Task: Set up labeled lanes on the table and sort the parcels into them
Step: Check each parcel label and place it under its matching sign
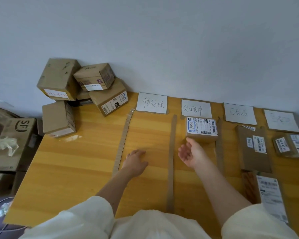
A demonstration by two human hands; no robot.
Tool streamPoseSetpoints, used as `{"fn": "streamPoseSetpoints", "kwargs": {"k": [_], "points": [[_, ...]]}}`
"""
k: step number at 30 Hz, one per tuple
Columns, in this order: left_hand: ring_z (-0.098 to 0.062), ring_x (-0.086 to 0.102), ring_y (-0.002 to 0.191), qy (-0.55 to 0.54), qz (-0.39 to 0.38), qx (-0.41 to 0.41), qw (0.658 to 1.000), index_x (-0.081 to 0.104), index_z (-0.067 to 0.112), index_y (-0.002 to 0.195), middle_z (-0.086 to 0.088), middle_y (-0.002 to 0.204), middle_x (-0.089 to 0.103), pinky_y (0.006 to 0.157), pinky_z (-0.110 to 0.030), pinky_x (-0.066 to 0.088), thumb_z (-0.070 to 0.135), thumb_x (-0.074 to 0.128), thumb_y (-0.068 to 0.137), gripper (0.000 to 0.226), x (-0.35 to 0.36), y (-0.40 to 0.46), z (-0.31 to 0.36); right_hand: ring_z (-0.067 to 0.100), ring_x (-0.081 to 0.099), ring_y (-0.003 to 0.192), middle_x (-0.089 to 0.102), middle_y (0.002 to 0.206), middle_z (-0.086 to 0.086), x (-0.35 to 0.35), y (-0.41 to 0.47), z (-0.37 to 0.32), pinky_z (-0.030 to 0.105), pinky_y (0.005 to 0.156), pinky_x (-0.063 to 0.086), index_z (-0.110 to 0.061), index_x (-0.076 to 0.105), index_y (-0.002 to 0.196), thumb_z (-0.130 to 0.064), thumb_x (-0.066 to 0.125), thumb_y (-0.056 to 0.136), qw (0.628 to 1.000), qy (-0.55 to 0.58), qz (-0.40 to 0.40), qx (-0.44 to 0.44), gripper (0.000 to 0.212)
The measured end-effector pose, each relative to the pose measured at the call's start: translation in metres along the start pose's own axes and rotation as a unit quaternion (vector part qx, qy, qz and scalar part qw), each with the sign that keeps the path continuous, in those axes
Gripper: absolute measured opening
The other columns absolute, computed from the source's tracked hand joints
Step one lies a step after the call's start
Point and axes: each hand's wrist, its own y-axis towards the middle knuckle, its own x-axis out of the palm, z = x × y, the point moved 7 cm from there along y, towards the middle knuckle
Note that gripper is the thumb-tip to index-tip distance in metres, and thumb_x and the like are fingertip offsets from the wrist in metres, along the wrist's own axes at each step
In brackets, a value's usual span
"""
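Cardboard strips (171,163) divide the wooden table (76,166) into lanes, each headed by a handwritten white label card (151,102). A small parcel (201,128) with a shipping label lies in the second lane, under its card (196,108). My right hand (190,153) hovers just in front of that parcel, palm turned up, fingers relaxed, holding nothing. My left hand (135,161) rests flat on the table in the first lane. A heap of unsorted boxes (83,87) is piled at the table's far left corner. Flat parcels (254,149) lie in the third lane.
Two more label cards (239,113) (281,120) head the right lanes, with small parcels (291,144) in the far right one. A labeled parcel (267,195) lies at the near right edge. A large SF carton (10,145) stands off the table's left side. The wall runs behind.
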Motion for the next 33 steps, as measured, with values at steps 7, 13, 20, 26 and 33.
{"fn": "streamPoseSetpoints", "kwargs": {"k": [7,13,20,26,33], "points": [[-0.021,0.058,0.113,-0.082,0.062,-0.006,0.995,0.043,0.03,0.141,0.002,0.144,0.047,0.084,-0.033,0.054,0.035,0.053,0.096,0.046,-0.025,-0.019,-0.013,0.017,0.059,0.066,0.062,0.079,0.001,0.049,-0.015,0.035,0.03,0.063,0.05,-0.015,0.058,0.087,-0.028,0.061,0.094,0.983,-0.169,-0.067,-0.023,0.015],[-0.019,0.054,0.121,-0.157,0.142,-0.034,0.977,0.049,0.028,0.136,0.002,0.141,0.051,0.087,-0.029,0.048,0.031,0.053,0.095,0.041,-0.065,-0.035,-0.054,0.013,0.06,0.068,0.064,0.083,-0.002,0.119,-0.034,0.047,0.026,0.056,0.048,-0.018,0.061,0.093,-0.028,0.06,0.095,0.945,-0.295,-0.122,-0.074,0.011],[-0.021,0.048,0.123,-0.218,0.304,-0.062,0.925,0.052,0.023,0.132,-0.002,0.137,0.052,0.089,-0.029,0.043,0.022,0.058,0.091,0.041,-0.128,-0.052,-0.112,0.017,0.064,0.082,0.066,0.102,0.003,0.22,-0.062,0.03,0.034,0.079,0.056,-0.016,0.061,0.112,-0.041,0.063,0.091,0.898,-0.373,-0.191,-0.131,0.032],[-0.026,0.029,0.137,-0.19,0.444,-0.079,0.872,0.044,0.023,0.14,-0.008,0.146,0.039,0.111,-0.04,0.031,0.018,0.059,0.089,0.053,-0.207,-0.053,-0.145,0.025,0.061,0.106,0.059,0.124,0.012,0.308,-0.077,-0.006,0.039,0.08,0.056,-0.012,0.044,0.139,-0.054,0.063,0.085,0.903,-0.34,-0.221,-0.14,0.071],[-0.03,0.011,0.146,-0.064,0.463,-0.072,0.881,0.025,0.034,0.15,-0.008,0.162,0.009,0.118,-0.043,0.016,0.025,0.054,0.09,0.068,-0.281,-0.022,-0.142,0.033,0.051,0.123,0.049,0.138,0.016,0.373,-0.065,-0.032,0.051,0.101,0.047,-0.022,0.039,0.143,-0.065,0.063,0.08,0.917,-0.317,-0.202,-0.135,0.08]]}}
